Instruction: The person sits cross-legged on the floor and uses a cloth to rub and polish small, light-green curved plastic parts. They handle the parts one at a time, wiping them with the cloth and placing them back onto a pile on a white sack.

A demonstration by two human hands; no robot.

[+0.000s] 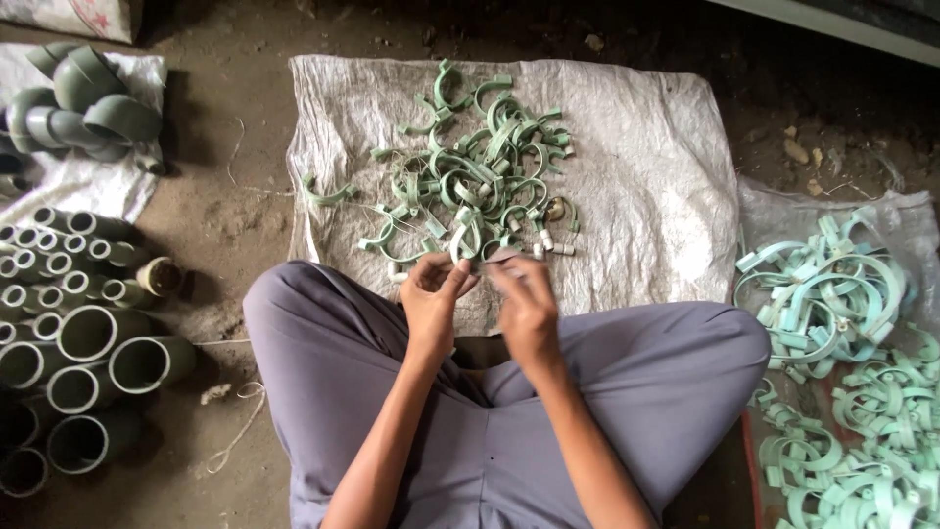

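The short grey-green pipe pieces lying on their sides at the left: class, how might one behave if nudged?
The pipe pieces are round, open-ended tubes lying sideways, so a loose one would probably roll. They look rigid and hollow, so likely light for their size. They lie packed together, so neighbours may stop the roll.

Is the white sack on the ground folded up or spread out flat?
Spread out flat. The sack lies open on the dirt floor, wrinkled, with a pile of green clips on its middle.

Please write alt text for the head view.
Seated cross-legged, a person's left hand and right hand pinch one green clip beside a clip pile on a white sack; grey pipes lie left.
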